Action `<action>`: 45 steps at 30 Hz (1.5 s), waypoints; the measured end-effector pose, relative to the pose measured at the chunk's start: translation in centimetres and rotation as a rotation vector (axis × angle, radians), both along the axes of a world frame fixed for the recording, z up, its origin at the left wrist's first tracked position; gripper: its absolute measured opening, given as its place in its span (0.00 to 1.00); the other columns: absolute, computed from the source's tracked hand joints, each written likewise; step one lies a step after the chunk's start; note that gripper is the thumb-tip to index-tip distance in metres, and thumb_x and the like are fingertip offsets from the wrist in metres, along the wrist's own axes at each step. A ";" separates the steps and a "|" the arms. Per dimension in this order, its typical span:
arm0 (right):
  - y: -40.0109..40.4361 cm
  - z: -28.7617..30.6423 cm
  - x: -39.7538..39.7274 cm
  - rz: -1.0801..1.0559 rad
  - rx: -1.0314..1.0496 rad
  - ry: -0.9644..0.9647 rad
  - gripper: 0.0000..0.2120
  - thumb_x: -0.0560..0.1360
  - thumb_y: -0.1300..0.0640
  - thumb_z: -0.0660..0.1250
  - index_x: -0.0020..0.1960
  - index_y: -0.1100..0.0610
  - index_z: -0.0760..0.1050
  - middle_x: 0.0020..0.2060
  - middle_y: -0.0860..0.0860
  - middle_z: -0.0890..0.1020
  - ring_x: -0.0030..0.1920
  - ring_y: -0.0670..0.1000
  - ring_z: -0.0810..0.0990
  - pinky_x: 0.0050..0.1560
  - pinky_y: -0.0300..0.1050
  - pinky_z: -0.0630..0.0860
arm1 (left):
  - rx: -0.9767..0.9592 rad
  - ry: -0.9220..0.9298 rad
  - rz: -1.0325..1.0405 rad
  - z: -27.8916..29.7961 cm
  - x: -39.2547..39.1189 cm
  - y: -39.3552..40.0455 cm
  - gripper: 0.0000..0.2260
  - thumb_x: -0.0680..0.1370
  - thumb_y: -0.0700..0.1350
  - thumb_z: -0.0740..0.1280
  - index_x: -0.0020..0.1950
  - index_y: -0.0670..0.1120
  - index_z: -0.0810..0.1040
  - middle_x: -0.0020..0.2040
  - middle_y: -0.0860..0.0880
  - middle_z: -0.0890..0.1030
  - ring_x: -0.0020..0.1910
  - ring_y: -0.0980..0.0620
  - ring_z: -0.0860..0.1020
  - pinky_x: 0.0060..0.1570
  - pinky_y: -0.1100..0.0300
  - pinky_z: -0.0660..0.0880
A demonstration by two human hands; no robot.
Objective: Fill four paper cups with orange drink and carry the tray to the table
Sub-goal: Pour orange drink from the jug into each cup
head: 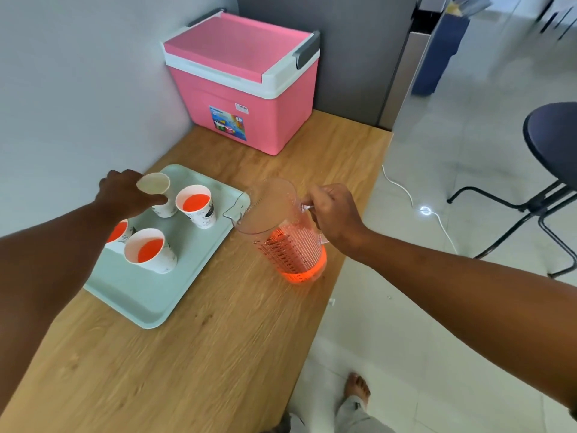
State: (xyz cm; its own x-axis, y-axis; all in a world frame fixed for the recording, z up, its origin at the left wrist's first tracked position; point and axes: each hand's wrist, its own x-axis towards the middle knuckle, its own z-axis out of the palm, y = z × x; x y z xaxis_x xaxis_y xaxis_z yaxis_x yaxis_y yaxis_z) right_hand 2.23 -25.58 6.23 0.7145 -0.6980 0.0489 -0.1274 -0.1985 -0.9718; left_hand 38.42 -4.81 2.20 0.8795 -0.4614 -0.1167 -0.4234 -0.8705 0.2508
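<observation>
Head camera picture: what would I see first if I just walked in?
Probably the big pink cooler box at the far end of the wooden counter. Next, the glowing orange drink in the clear pitcher that the right hand grips by the handle. On the pale green tray, three cups show orange, and the left hand holds the empty cup.

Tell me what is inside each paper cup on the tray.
Three cups on the tray hold orange drink; the forearm partly covers one. The fourth cup, gripped by the left hand, looks empty, though its bottom is hard to see.
</observation>
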 end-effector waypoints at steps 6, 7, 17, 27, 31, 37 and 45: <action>-0.4 1.7 -0.1 0.066 0.001 -0.008 0.18 0.70 0.51 0.59 0.23 0.56 0.67 0.21 0.49 0.66 0.23 0.46 0.63 0.27 0.35 0.65 | -0.228 -0.003 0.091 4.8 -2.5 2.7 0.42 0.58 0.65 0.76 0.68 0.46 0.76 0.63 0.39 0.77 0.65 0.38 0.74 0.66 0.44 0.73; -0.5 2.1 -0.1 0.081 -0.008 -0.003 0.19 0.71 0.51 0.59 0.21 0.53 0.68 0.20 0.48 0.66 0.22 0.45 0.63 0.27 0.38 0.64 | -0.265 -0.012 0.095 5.7 -3.0 3.2 0.42 0.56 0.65 0.75 0.67 0.47 0.76 0.63 0.40 0.78 0.65 0.39 0.74 0.65 0.44 0.73; -1.5 5.9 1.3 0.116 -0.171 0.115 0.27 0.64 0.39 0.57 0.36 0.58 0.85 0.34 0.58 0.85 0.37 0.57 0.80 0.42 0.54 0.77 | -0.458 -0.102 0.126 10.4 -13.8 6.5 0.39 0.56 0.65 0.77 0.64 0.51 0.75 0.59 0.48 0.78 0.55 0.47 0.78 0.53 0.47 0.80; -1.3 7.9 1.5 0.200 -0.220 0.138 0.18 0.71 0.46 0.63 0.30 0.57 0.79 0.27 0.51 0.78 0.33 0.56 0.74 0.35 0.51 0.69 | -0.401 -0.090 0.129 5.7 -24.2 6.5 0.40 0.57 0.66 0.75 0.64 0.49 0.74 0.61 0.48 0.75 0.59 0.48 0.74 0.55 0.51 0.75; -0.4 8.6 1.3 0.277 -0.297 0.199 0.18 0.70 0.42 0.58 0.34 0.49 0.83 0.40 0.53 0.85 0.43 0.57 0.79 0.45 0.52 0.76 | -0.417 -0.061 0.166 4.0 -26.6 6.2 0.40 0.60 0.61 0.77 0.68 0.49 0.72 0.63 0.47 0.73 0.61 0.47 0.72 0.59 0.48 0.75; 1.2 8.8 1.2 0.382 -0.476 0.273 0.32 0.64 0.35 0.53 0.45 0.55 0.86 0.44 0.56 0.85 0.46 0.60 0.81 0.43 0.50 0.74 | -0.423 -0.044 0.168 2.0 -29.1 5.6 0.37 0.62 0.54 0.81 0.67 0.47 0.72 0.62 0.47 0.72 0.60 0.47 0.72 0.60 0.48 0.75; 2.5 8.2 1.0 0.423 -0.722 0.341 0.24 0.72 0.40 0.57 0.32 0.59 0.74 0.33 0.54 0.80 0.35 0.55 0.78 0.33 0.46 0.66 | -0.474 0.131 0.108 -0.4 -30.3 5.2 0.34 0.67 0.50 0.81 0.67 0.49 0.68 0.59 0.52 0.77 0.57 0.50 0.76 0.49 0.61 0.73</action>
